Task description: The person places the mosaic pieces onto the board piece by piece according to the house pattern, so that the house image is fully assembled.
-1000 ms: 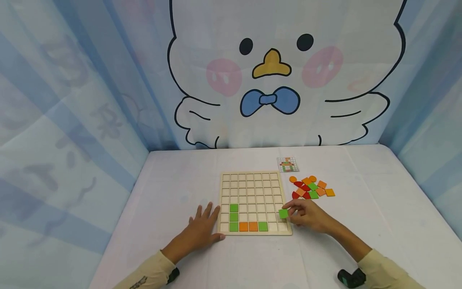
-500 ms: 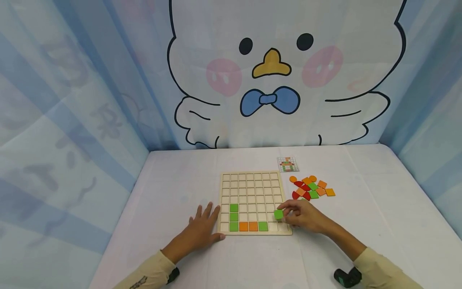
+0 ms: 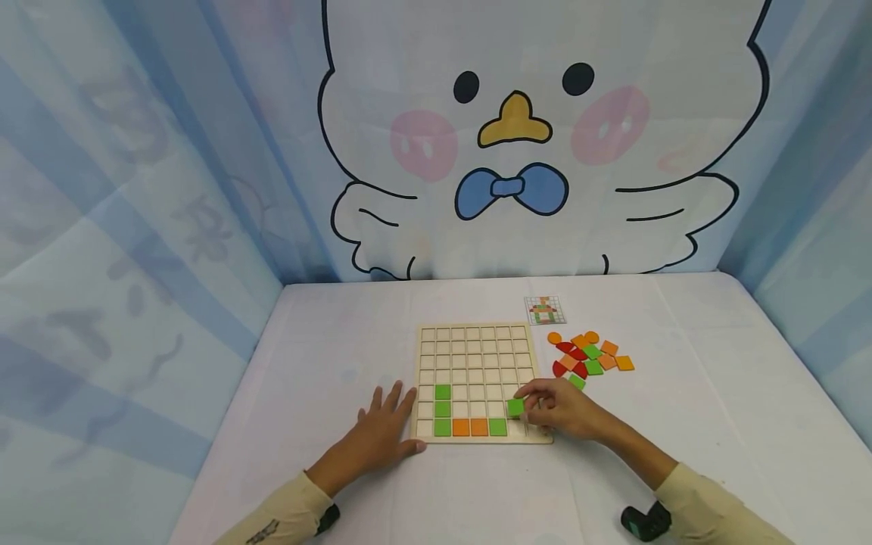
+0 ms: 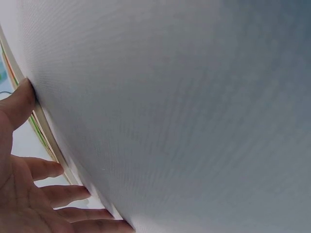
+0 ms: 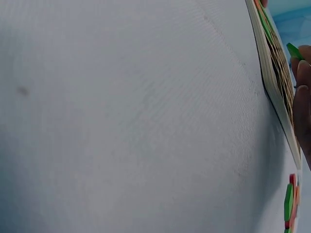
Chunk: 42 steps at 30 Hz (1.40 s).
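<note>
While the left hand (image 3: 377, 433) — spread wide — touches the board (image 3: 476, 361), the right hand (image 3: 562, 408) pinches a green tile (image 3: 515, 409).

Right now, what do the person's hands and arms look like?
The left hand and right hand are bare. The left sleeve and right sleeve are beige; the left one carries a dark marking. A dark device shows beside each wrist.
</note>
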Motion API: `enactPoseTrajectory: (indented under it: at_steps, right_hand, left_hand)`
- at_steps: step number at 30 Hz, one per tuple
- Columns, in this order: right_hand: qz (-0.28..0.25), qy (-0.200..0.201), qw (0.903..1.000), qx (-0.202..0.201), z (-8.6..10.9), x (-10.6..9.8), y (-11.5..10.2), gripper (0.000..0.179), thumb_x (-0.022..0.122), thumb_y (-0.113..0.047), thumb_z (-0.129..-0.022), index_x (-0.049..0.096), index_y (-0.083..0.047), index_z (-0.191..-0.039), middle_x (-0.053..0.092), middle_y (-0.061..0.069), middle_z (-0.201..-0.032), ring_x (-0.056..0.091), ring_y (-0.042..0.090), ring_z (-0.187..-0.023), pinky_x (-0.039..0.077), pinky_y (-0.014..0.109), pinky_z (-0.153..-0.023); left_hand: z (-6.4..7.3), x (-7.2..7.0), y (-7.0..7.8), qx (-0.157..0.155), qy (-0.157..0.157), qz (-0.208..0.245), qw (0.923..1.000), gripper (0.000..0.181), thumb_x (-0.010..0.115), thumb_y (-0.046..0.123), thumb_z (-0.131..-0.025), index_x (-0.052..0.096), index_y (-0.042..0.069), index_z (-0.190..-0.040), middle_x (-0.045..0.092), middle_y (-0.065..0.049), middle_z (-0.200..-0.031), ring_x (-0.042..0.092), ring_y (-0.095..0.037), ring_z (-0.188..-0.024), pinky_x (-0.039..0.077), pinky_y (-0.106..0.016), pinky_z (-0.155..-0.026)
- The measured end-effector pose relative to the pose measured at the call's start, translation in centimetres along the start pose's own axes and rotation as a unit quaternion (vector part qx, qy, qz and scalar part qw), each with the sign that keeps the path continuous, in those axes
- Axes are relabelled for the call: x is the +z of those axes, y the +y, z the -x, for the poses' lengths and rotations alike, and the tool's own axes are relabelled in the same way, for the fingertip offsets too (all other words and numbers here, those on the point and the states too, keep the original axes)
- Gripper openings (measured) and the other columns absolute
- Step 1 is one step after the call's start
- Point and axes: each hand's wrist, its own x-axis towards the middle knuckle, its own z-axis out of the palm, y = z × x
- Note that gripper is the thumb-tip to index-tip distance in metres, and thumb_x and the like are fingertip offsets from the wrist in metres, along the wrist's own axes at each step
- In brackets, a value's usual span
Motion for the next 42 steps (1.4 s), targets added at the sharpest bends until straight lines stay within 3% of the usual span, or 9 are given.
enactPoseTrajectory:
  at_steps: [12,21,26,42]
  right_hand:
    - [0.038,0.017,0.9990,0.012,-0.6,1.0,-0.1,0.026,0.073,-0.013,-0.086,0.068,-0.006,-0.111,0.060,0.002,-0.086,0.056,0.010,-0.065,0.047,0.018,-0.057]
    - [0.105,0.030,0.9940,-0.004,-1.4,1.9,-0.6,0.025,0.078,-0.021,-0.083,0.072,-0.013,-0.106,0.060,-0.005,-0.081,0.050,0.008,-0.062,0.042,0.019,-0.054]
    - [0.132,0.040,0.9901,-0.023,-1.7,2.3,-0.9,0.023,0.078,-0.020,-0.083,0.072,-0.015,-0.105,0.060,-0.009,-0.081,0.052,0.006,-0.070,0.045,0.019,-0.061]
    - [0.157,0.040,0.9864,-0.027,-2.0,2.5,-1.4,0.020,0.077,-0.019,-0.084,0.073,-0.015,-0.104,0.060,-0.011,-0.082,0.052,0.008,-0.074,0.046,0.021,-0.065]
  left_hand:
    - [0.0,0.1,0.1,0.002,0.002,-0.003,1.0000,0.088,0.068,0.054,-0.085,0.034,0.009,-0.152,0.025,-0.023,-0.159,0.023,-0.055,-0.142,0.034,-0.074,-0.098]
    - [0.0,0.1,0.0,-0.002,0.001,-0.003,1.0000,0.088,0.068,0.054,-0.085,0.034,0.010,-0.152,0.025,-0.022,-0.159,0.023,-0.054,-0.142,0.034,-0.074,-0.098]
    - [0.0,0.2,0.0,-0.002,0.001,-0.002,1.0000,0.087,0.068,0.054,-0.085,0.033,0.010,-0.152,0.024,-0.022,-0.160,0.022,-0.054,-0.143,0.034,-0.073,-0.099]
    - [0.0,0.1,0.0,-0.001,0.001,0.000,1.0000,0.088,0.068,0.055,-0.085,0.033,0.011,-0.152,0.024,-0.022,-0.160,0.022,-0.054,-0.143,0.034,-0.073,-0.099]
